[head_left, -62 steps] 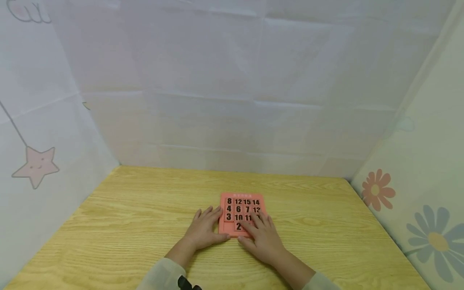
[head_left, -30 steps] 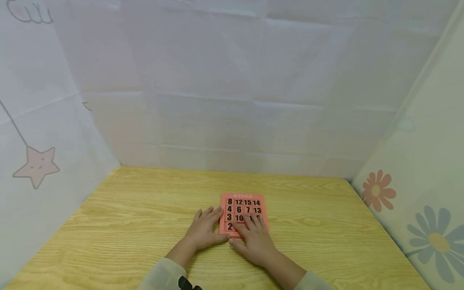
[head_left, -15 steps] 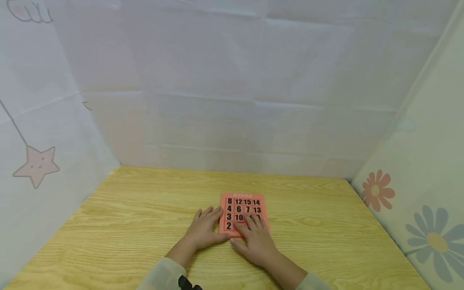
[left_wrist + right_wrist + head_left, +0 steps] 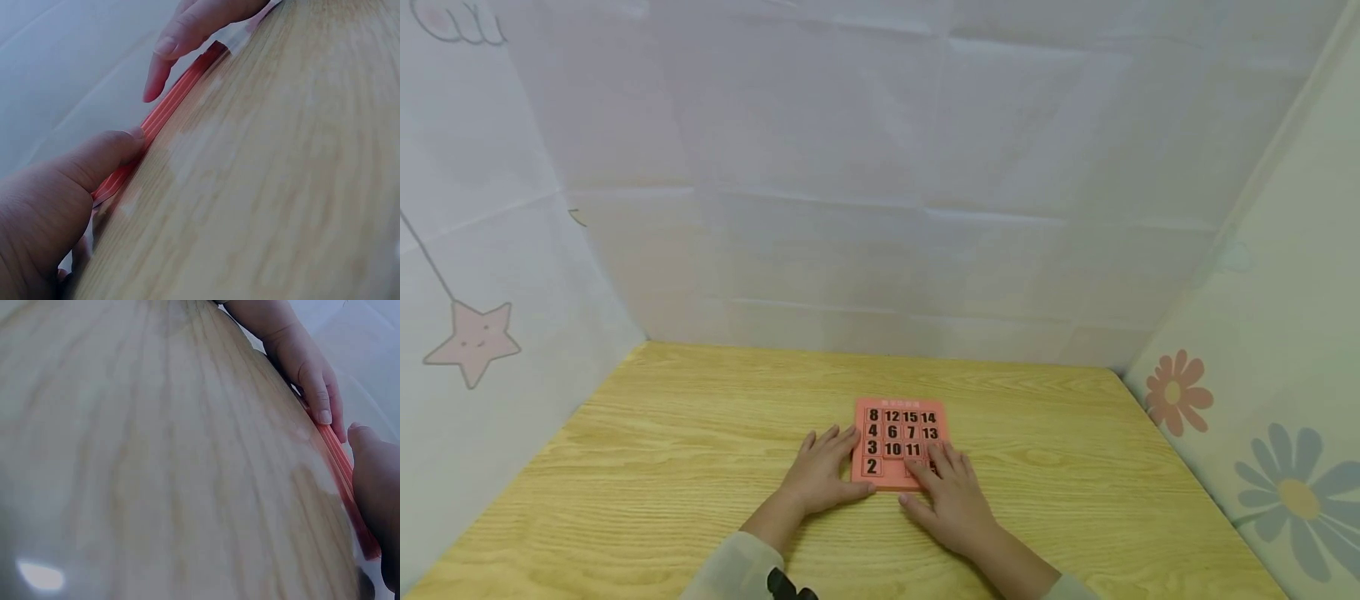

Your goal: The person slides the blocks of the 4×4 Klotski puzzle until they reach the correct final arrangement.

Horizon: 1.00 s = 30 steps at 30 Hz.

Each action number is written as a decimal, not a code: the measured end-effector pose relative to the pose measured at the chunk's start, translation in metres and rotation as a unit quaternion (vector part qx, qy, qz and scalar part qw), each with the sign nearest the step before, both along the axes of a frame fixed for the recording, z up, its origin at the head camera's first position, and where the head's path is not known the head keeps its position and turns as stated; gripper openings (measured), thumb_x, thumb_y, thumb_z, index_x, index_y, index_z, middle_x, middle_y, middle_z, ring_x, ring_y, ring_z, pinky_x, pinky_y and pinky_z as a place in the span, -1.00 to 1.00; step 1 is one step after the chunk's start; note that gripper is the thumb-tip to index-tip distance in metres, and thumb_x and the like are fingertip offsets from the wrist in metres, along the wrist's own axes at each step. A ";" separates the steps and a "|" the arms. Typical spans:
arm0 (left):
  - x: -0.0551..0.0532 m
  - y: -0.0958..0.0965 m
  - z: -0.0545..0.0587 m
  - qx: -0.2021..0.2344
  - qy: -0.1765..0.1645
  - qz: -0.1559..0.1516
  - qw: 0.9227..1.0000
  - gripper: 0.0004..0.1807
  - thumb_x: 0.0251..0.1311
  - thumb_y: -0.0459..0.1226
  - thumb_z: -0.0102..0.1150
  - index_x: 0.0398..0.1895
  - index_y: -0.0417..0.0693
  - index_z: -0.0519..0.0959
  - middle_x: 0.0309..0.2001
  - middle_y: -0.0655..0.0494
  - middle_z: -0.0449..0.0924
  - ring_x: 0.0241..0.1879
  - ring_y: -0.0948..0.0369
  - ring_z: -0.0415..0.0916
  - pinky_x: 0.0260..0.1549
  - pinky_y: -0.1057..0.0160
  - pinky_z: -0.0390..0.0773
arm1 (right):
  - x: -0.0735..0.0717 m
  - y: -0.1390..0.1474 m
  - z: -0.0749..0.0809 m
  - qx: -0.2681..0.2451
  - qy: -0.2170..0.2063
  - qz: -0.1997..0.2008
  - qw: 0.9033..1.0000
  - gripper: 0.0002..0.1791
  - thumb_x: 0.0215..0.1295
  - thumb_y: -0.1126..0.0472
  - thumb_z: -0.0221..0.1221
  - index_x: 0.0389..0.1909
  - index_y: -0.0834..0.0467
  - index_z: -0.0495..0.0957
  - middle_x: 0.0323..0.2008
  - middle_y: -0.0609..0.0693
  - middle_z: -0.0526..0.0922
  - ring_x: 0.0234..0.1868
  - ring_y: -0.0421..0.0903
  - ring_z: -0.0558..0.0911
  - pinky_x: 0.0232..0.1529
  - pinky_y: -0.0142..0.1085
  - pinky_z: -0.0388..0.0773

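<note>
A pink sliding number puzzle (image 4: pixel 901 403) lies flat on the table, with black numbers on its tiles. My left hand (image 4: pixel 822 473) holds its near left corner, fingers along the left side and thumb on the front edge (image 4: pixel 119 178). My right hand (image 4: pixel 953 507) lies over the near right part, its extended index fingertip touching a bottom-row tile. The 2 tile (image 4: pixel 871 467) sits in the bottom left corner, with a gap to its right. Fingers partly hide the tiles at the lower right. In the right wrist view, the right thumb (image 4: pixel 369 453) is near the puzzle's edge.
The puzzle rests on a wood-grain table (image 4: pixel 715 408). Pale cloth walls stand at the back (image 4: pixel 880 208) and both sides, printed with a star (image 4: pixel 472 343) and flowers (image 4: pixel 1298 498). A black strap piece (image 4: pixel 782 585) is on the left sleeve.
The 2 tile slid left into the bottom left corner, under the right hand's finger. Since then the right hand has shifted right, uncovering the 11 tile and the gap. The left hand stayed put.
</note>
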State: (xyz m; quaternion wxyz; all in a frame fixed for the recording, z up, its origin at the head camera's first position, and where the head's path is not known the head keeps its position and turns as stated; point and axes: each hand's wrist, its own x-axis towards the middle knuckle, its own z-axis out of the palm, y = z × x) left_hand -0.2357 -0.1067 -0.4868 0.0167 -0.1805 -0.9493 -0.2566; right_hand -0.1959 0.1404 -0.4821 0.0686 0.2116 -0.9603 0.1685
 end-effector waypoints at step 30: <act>0.001 0.000 0.002 0.001 0.002 -0.003 1.000 0.02 0.00 0.32 0.24 0.44 -0.09 0.31 0.48 0.01 0.24 0.50 -0.11 0.06 0.49 -0.25 -0.13 | 0.000 -0.007 -0.004 -0.002 0.004 0.020 1.000 -0.30 0.38 -0.37 -0.09 0.35 -0.04 0.44 0.48 0.21 0.21 0.52 0.30 0.08 0.47 0.29 -0.03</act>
